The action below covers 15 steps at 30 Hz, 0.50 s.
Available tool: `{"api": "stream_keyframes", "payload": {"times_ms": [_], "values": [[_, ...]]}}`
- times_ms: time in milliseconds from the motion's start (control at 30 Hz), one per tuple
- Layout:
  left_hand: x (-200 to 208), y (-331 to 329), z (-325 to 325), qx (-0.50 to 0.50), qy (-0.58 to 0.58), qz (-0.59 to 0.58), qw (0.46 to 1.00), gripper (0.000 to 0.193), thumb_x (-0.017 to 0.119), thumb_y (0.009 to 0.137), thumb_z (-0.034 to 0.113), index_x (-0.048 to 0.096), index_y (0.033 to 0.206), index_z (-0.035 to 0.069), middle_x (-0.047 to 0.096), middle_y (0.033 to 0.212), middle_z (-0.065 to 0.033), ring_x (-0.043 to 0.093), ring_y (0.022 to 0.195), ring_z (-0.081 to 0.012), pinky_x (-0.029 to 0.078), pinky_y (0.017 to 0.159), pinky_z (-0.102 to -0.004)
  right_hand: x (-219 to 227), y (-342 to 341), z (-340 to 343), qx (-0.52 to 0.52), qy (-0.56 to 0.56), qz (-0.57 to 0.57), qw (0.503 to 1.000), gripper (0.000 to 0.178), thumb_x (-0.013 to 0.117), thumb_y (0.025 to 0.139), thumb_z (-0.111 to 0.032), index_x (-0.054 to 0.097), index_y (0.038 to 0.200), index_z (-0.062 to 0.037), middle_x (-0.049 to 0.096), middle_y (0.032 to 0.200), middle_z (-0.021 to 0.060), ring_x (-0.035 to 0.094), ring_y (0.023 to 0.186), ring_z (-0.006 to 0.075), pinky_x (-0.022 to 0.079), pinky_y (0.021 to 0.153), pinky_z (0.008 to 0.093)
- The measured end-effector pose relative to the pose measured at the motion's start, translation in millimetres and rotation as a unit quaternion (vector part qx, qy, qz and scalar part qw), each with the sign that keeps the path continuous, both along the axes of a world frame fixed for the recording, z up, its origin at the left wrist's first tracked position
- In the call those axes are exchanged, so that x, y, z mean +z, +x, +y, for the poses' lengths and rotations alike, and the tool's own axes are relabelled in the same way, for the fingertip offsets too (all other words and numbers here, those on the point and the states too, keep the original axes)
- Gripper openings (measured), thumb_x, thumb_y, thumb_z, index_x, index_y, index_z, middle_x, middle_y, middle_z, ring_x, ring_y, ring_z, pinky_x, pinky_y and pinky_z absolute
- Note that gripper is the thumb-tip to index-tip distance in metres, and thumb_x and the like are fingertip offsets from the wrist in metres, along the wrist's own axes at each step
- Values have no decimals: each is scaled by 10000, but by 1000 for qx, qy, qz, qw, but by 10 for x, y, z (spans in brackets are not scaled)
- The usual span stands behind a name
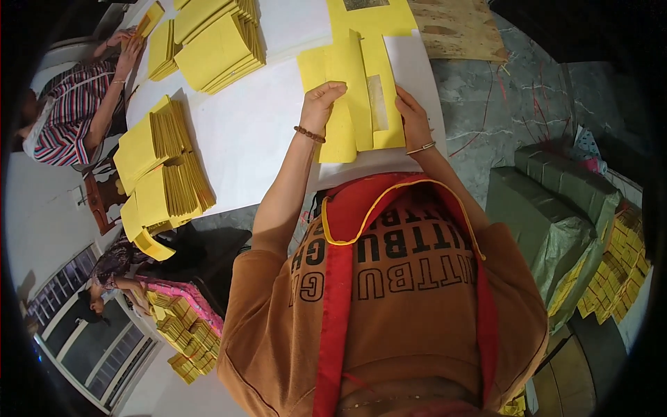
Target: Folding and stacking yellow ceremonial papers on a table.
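Note:
In front of me, over the table's near edge, is a partly folded yellow paper sheet with a pale rectangular window panel towards its right. My left hand is closed on its left part, fingers curled at the fold. At the right edge, my right hand grips the paper, with its fingers partly hidden. More flat yellow sheets with a dark window area lie just beyond, at the far edge of the table.
Piles of folded yellow paper cover the left of the white table. Another stack leans near its left edge. A striped-shirted person handles yellow paper there; another is lower left. Green-wrapped bundles stand on the right.

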<state>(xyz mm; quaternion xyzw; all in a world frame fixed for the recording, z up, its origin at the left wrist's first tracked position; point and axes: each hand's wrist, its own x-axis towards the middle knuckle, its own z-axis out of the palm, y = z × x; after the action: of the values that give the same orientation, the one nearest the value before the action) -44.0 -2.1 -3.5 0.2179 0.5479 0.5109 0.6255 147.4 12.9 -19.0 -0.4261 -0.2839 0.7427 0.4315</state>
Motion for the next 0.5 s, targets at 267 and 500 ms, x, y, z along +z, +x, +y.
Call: {"api": "stream_keyframes", "payload": {"times_ms": [267, 500], "values": [[139, 47, -19, -15, 6, -21, 1000, 131, 578, 780, 104, 614, 852, 1, 593, 775, -7, 519, 695, -62, 409, 635, -187, -28, 0, -5, 5, 5, 2, 1000, 349, 428, 878, -102, 427, 1197, 40, 517, 1115, 83, 503, 993, 138, 404, 846, 243], [116, 63, -16, 11, 22, 5, 1000, 110, 525, 820, 114, 577, 845, 20, 543, 721, 21, 470, 634, -41, 388, 568, -182, 26, -3, -14, 7, -35, 26, 999, 336, 411, 893, -109, 424, 1208, 8, 515, 1130, 70, 517, 979, 128, 423, 820, 232]]}}
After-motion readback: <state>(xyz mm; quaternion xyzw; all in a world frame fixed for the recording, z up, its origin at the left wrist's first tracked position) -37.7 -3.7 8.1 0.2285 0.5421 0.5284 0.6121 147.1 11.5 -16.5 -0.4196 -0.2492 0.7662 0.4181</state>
